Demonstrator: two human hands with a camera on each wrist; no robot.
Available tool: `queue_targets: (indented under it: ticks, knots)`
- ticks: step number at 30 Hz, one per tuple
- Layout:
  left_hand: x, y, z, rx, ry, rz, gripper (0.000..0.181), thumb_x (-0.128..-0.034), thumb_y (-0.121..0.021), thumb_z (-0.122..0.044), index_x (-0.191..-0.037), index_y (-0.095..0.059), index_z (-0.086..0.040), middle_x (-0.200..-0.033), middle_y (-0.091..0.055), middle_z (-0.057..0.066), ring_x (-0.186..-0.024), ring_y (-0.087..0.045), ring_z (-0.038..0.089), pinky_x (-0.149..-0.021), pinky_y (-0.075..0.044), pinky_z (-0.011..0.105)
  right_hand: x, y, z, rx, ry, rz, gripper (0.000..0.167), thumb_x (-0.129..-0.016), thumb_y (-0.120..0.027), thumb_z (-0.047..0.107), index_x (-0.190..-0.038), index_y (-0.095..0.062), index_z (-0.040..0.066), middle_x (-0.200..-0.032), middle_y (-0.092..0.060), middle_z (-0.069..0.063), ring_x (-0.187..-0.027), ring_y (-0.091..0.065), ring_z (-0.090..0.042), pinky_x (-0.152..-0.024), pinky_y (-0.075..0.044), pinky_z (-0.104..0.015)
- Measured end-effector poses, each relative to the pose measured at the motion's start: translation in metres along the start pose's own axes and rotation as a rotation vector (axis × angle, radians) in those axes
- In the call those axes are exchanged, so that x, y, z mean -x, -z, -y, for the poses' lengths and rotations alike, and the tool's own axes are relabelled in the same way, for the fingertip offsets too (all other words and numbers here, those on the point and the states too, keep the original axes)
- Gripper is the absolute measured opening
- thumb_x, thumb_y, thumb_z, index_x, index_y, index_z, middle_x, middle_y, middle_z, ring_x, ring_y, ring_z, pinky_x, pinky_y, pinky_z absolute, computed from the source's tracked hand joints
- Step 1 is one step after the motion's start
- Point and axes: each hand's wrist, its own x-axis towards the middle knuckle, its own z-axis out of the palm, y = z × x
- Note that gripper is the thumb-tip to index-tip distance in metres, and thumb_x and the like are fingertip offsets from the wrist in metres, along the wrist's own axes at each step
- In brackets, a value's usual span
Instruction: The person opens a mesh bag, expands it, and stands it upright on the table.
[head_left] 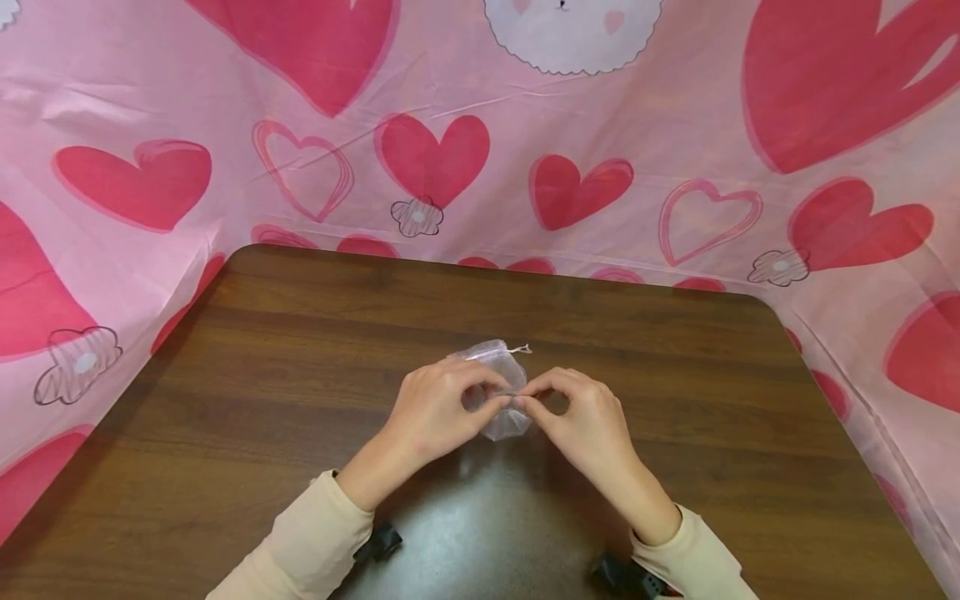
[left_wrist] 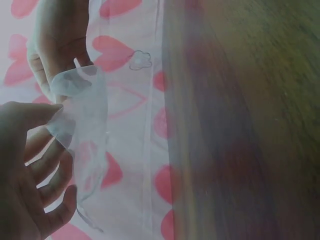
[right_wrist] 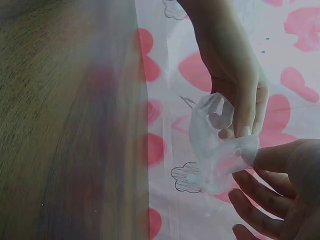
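Head view: there's the sheer pouch [head_left: 506,427], just below the frame's centre, pale drawstring [head_left: 521,348] poking out at its upper right. Two-sided hold, probably because material this limp would slump otherwise! The left hand [head_left: 442,404] pinches from the left, thumb against fingertip; the right hand [head_left: 588,417] matches it, the two pinches just beside each other. Edge or fold between them? Can't tell. Both wrist views show the spare fingers fanned, partly bent. Beneath, the brown tabletop [head_left: 322,333] spans the lower frame; heart-printed cloth [head_left: 517,117] fills the top.
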Motion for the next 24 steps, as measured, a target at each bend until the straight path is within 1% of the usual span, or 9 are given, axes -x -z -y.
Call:
queue_targets:
  ticks: [2, 4, 7, 9, 12, 16, 19, 21, 24]
  knots:
    - [-0.0003, -0.0010, -0.0006, -0.017, -0.002, 0.001, 0.007, -0.0823, -0.081, -0.033, -0.088, -0.077, -0.033, -0.079, -0.067, -0.020, -0.067, -0.055, 0.000, -0.055, -0.043, 0.026, 0.0000, -0.0003, -0.0002, -0.005, 0.004, -0.005, 0.013, -0.077, -0.086, 0.016, -0.084, -0.076, 0.020, -0.082, -0.070, 0.012, -0.083, -0.068, -0.012, -0.066, -0.050, -0.038]
    - [-0.0004, -0.0013, -0.0012, -0.030, 0.017, -0.006, 0.005, -0.0821, -0.081, -0.032, -0.086, -0.078, -0.032, -0.077, -0.067, -0.019, -0.064, -0.054, 0.000, -0.054, -0.042, 0.025, 0.0003, -0.0007, -0.0005, -0.017, 0.013, -0.014, 0.012, -0.078, -0.086, 0.015, -0.085, -0.077, 0.019, -0.083, -0.070, 0.012, -0.083, -0.068, -0.011, -0.066, -0.051, -0.037]
    - [-0.0003, -0.0018, -0.0018, -0.038, 0.066, -0.020, 0.005, -0.0813, -0.081, -0.030, -0.085, -0.078, -0.031, -0.070, -0.063, -0.016, -0.059, -0.050, 0.000, -0.052, -0.040, 0.026, 0.0010, -0.0007, -0.0010, -0.047, 0.029, -0.044, 0.013, -0.078, -0.085, 0.015, -0.088, -0.077, 0.017, -0.083, -0.070, 0.012, -0.082, -0.067, -0.009, -0.067, -0.051, -0.034]
    - [-0.0002, -0.0021, -0.0018, -0.040, 0.097, -0.033, 0.005, -0.0812, -0.081, -0.028, -0.084, -0.077, -0.030, -0.064, -0.057, -0.015, -0.057, -0.047, 0.001, -0.051, -0.039, 0.027, 0.0014, -0.0003, -0.0014, -0.067, 0.036, -0.065, 0.014, -0.078, -0.085, 0.014, -0.090, -0.078, 0.016, -0.083, -0.070, 0.012, -0.079, -0.066, -0.007, -0.066, -0.050, -0.031]
    - [-0.0005, -0.0023, -0.0016, -0.030, 0.128, -0.052, 0.005, -0.0819, -0.080, -0.027, -0.084, -0.076, -0.030, -0.063, -0.056, -0.016, -0.056, -0.047, 0.002, -0.052, -0.039, 0.029, 0.0016, 0.0006, -0.0013, -0.087, 0.040, -0.083, 0.016, -0.079, -0.085, 0.015, -0.093, -0.077, 0.015, -0.082, -0.068, 0.014, -0.075, -0.063, -0.006, -0.066, -0.049, -0.028]
    - [-0.0011, -0.0015, -0.0020, -0.016, 0.146, -0.064, 0.005, -0.0838, -0.078, -0.026, -0.085, -0.074, -0.031, -0.068, -0.062, -0.020, -0.058, -0.048, 0.000, -0.053, -0.039, 0.028, 0.0031, 0.0018, -0.0002, -0.095, 0.039, -0.071, 0.020, -0.078, -0.086, 0.019, -0.096, -0.077, 0.016, -0.082, -0.067, 0.013, -0.076, -0.062, -0.007, -0.068, -0.051, -0.028]
    - [-0.0014, -0.0010, -0.0024, -0.005, 0.151, -0.068, 0.006, -0.0847, -0.077, -0.025, -0.086, -0.074, -0.030, -0.070, -0.065, -0.021, -0.059, -0.049, -0.001, -0.053, -0.039, 0.027, 0.0044, 0.0015, 0.0005, -0.081, 0.045, -0.069, 0.023, -0.077, -0.087, 0.021, -0.097, -0.077, 0.016, -0.084, -0.068, 0.012, -0.077, -0.062, -0.006, -0.068, -0.051, -0.028]
    - [-0.0013, -0.0008, -0.0027, 0.002, 0.154, -0.071, 0.006, -0.0850, -0.076, -0.024, -0.087, -0.074, -0.030, -0.070, -0.065, -0.022, -0.059, -0.049, -0.002, -0.054, -0.039, 0.027, 0.0045, 0.0006, 0.0002, -0.067, 0.048, -0.078, 0.023, -0.076, -0.087, 0.020, -0.096, -0.077, 0.016, -0.083, -0.068, 0.012, -0.076, -0.062, -0.005, -0.065, -0.051, -0.028]
    - [-0.0008, -0.0003, -0.0033, 0.010, 0.156, -0.072, 0.007, -0.0850, -0.076, -0.024, -0.088, -0.074, -0.031, -0.068, -0.062, -0.022, -0.060, -0.048, -0.002, -0.054, -0.040, 0.027, 0.0030, -0.0008, -0.0014, -0.048, 0.047, -0.102, 0.018, -0.077, -0.087, 0.016, -0.093, -0.078, 0.017, -0.082, -0.069, 0.013, -0.075, -0.063, -0.007, -0.063, -0.048, -0.027]
